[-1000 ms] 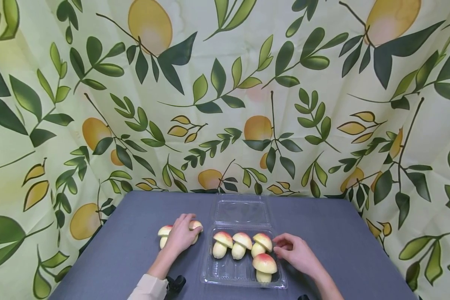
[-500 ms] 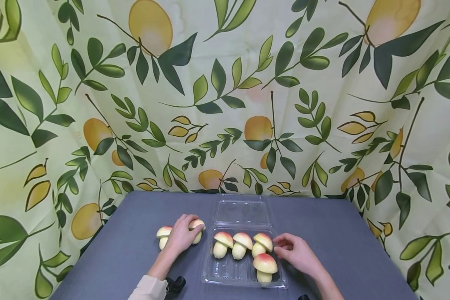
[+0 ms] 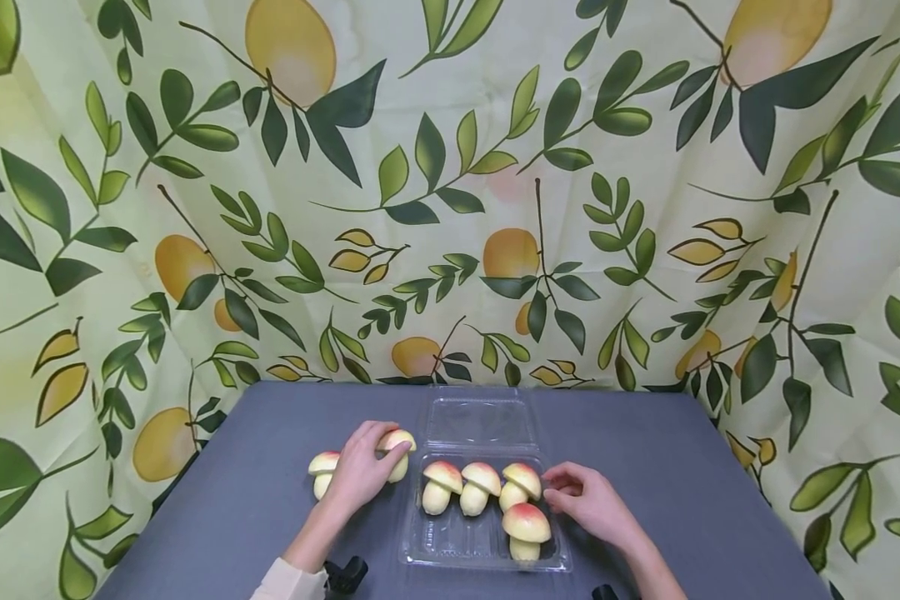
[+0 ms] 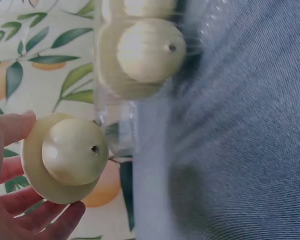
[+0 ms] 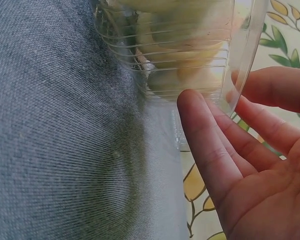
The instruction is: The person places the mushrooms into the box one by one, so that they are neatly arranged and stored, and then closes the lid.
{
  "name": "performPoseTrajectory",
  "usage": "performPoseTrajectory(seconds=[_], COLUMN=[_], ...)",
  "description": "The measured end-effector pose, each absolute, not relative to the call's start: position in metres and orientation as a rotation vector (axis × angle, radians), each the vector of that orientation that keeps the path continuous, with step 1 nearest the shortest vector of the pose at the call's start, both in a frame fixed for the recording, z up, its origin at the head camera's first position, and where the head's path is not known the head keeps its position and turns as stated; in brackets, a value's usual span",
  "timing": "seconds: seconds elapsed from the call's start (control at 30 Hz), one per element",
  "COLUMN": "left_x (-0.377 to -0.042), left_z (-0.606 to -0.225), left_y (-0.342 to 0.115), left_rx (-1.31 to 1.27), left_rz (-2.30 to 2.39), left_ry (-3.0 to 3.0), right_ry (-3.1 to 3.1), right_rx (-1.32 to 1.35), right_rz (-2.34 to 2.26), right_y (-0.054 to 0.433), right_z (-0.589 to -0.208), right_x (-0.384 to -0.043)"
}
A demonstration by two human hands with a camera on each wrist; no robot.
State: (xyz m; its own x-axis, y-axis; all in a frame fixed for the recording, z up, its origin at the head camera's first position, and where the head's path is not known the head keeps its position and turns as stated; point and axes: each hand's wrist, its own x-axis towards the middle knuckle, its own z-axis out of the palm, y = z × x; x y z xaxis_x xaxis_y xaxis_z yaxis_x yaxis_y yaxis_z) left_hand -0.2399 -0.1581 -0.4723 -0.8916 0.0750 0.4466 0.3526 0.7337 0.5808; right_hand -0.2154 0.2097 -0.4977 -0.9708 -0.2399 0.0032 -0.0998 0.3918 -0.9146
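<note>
My left hand [image 3: 363,468] holds a toy mushroom [image 3: 397,454], pale with a red-tinged cap, thumb on one side and fingers on the other. In the left wrist view this mushroom [image 4: 75,152] shows its round stem end with a small dark hole, raised above the tabletop. Another mushroom [image 3: 322,473] stands left of that hand, partly hidden by it. Several mushrooms [image 3: 480,487] sit in a clear plastic container [image 3: 412,554], three in a row and one in front at right. My right hand [image 3: 588,504] grips the container's right edge, thumb and fingers around the rim [image 5: 250,55].
The container's clear lid [image 3: 480,421] lies folded open behind it. A grey-blue cloth covers the table [image 3: 615,433]. A curtain [image 3: 450,208] printed with fruit and leaves hangs around the table's back and sides.
My left hand has shifted slightly right with its mushroom, moving away from the other one toward the container. The right hand stays at the container's edge, and the head view has shifted slightly.
</note>
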Motion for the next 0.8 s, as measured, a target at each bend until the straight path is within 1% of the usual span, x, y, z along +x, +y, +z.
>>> performPoseTrajectory(seconds=[0.33,0.8], left_x=[-0.223,-0.208], left_z=[-0.457,-0.455], left_y=[-0.144,-0.124], left_rx=[-0.389,-0.563], left_rz=[-1.057,-1.144], left_ry=[-2.489,-2.417], right_ry=[2.499,2.474], right_rx=[-0.316,-0.326], right_rz=[-1.638,-1.668], right_y=[0.209,0.210], right_z=[-0.497,-0.497], right_x=[-0.215,-0.215])
